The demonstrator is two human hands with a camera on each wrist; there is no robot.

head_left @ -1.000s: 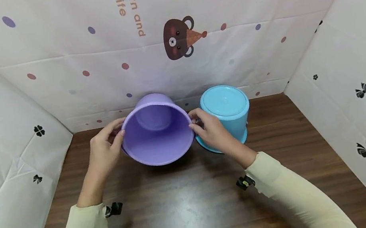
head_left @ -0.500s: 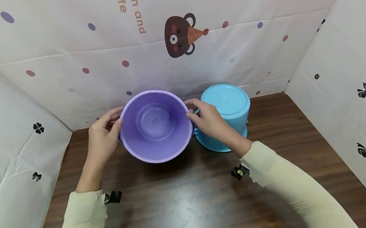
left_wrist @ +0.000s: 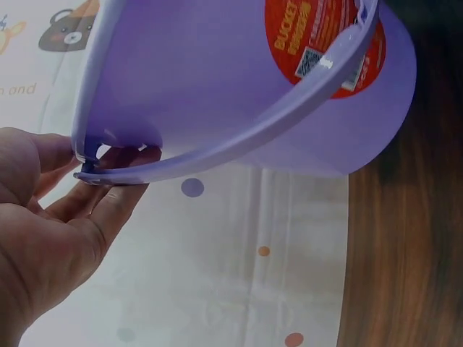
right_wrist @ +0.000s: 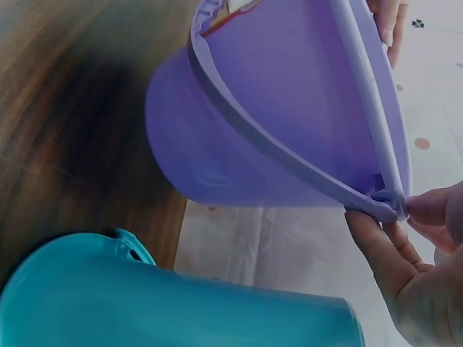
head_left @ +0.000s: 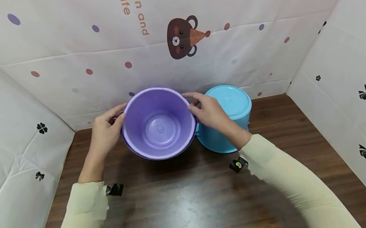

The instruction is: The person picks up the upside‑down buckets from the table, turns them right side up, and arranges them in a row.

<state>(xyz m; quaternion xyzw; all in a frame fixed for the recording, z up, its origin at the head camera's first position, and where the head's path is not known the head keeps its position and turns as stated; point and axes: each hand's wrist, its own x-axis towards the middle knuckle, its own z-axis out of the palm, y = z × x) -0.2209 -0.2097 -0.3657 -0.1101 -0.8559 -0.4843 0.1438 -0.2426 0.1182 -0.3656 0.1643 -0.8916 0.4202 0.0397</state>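
Note:
A purple bucket, its mouth turned up and toward me, is held between my two hands near the back wall. My left hand grips its rim at the left handle joint, thumb on the near side and fingers behind. At the opposite joint, my right hand pinches the rim. The bucket's handle hangs down along its outer side in the left wrist view, crossing a red label. Close to my right hand, a light blue bucket stands upside down, partly covered by that hand.
The dark wooden table meets a white patterned back wall, with the purple bucket close to it. White side walls rise at the left and right. A small black camera sits on each wrist.
The purple bucket has tilted back, its mouth turning from facing me to facing further up, so its inner bottom shows more. Both hands have moved slightly toward the back wall, still gripping it.

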